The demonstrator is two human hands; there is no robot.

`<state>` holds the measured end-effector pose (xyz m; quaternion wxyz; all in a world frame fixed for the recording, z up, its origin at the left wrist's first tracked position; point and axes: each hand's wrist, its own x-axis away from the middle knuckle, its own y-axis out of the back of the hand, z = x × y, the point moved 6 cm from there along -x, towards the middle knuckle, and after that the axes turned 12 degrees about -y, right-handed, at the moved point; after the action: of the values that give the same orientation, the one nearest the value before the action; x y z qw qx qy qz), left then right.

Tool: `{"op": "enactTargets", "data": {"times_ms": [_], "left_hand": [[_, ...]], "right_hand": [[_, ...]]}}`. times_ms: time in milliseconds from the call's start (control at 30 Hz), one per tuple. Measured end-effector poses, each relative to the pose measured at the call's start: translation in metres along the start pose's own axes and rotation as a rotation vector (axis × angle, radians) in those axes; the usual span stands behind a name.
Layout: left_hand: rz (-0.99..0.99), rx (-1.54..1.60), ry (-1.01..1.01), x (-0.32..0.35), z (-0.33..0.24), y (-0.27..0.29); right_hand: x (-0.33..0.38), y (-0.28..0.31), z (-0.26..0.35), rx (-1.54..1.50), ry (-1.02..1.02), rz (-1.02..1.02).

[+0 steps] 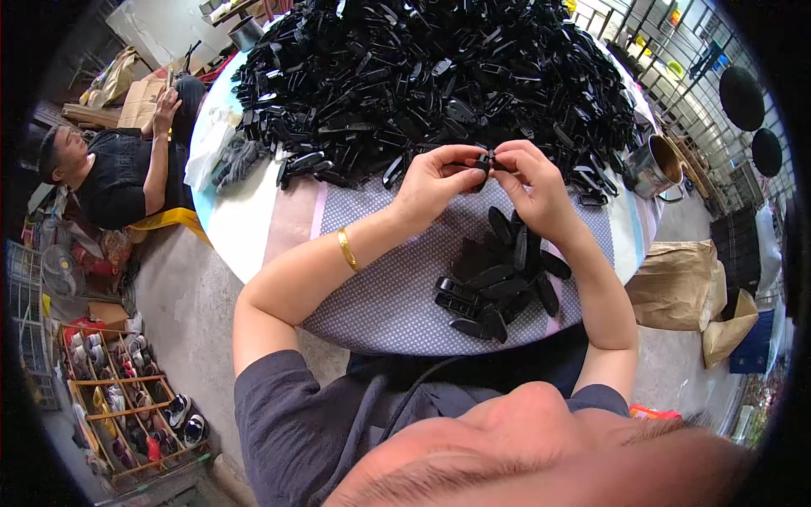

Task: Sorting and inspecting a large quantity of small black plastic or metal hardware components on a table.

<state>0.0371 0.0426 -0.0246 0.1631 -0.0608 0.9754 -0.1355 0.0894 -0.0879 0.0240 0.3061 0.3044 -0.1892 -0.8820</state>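
Note:
Above the round table (389,317), my left hand (431,190) and my right hand (538,193) meet, both closed in a pinch. Between their fingertips is a small black plastic piece (483,160); whether it is one part or two joined I cannot tell. Just beyond my fingers rises a large heap of black plastic pieces (439,84), many long and rounded. Nearer to me, below my right hand, lies a smaller loose group of similar black pieces (498,287). A gold bangle (347,249) circles my left wrist.
A metal mug (655,169) stands at the table's right edge; grey gloves (239,162) lie at its left. Another person (114,169) sits far left. A shoe rack (127,406) is on the floor at lower left, brown paper sacks (676,287) at right.

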Motion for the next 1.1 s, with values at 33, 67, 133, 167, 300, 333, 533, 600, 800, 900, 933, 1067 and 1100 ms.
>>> {"op": "enactTargets", "data": {"times_ms": [33,67,133,167,300,333,533,600,800,900,933,1067,1100], "left_hand": [[-0.010,-0.016,0.004,0.000,-0.001,0.001],[-0.011,-0.016,0.003,0.000,-0.003,0.000],[-0.032,-0.040,-0.016,-0.001,-0.005,0.000],[-0.033,-0.040,-0.016,0.000,-0.005,0.001],[-0.016,-0.115,-0.062,-0.003,-0.005,0.004],[-0.003,-0.126,-0.104,-0.004,-0.006,0.004],[-0.113,0.015,-0.064,0.001,-0.001,-0.002],[-0.148,0.142,0.060,0.000,0.004,0.002],[-0.176,0.351,0.229,-0.001,0.007,0.007],[-0.158,0.367,0.207,-0.002,0.004,0.005],[-0.129,0.334,0.198,-0.002,0.005,0.006],[0.018,0.248,0.068,-0.003,-0.001,-0.001],[0.019,0.249,0.070,-0.004,-0.002,-0.003]], "right_hand": [[0.001,0.001,0.002,0.005,-0.003,-0.003],[0.002,0.001,0.003,0.010,-0.006,-0.006],[0.003,0.000,-0.003,-0.052,-0.107,0.018],[0.004,-0.001,-0.009,-0.113,-0.208,0.042],[0.004,-0.002,-0.006,-0.186,-0.272,0.009],[0.004,-0.003,-0.003,-0.155,-0.242,-0.003],[0.004,-0.007,0.005,0.021,-0.071,-0.027],[0.004,-0.006,0.004,0.070,-0.028,-0.033],[0.003,-0.007,-0.050,-0.640,-0.756,0.313],[0.005,-0.015,-0.036,-0.595,-0.703,0.379],[0.005,-0.017,-0.031,-0.567,-0.647,0.391],[0.006,-0.016,-0.020,-0.206,-0.392,0.305],[0.005,-0.011,-0.016,-0.201,-0.359,0.248]]}}
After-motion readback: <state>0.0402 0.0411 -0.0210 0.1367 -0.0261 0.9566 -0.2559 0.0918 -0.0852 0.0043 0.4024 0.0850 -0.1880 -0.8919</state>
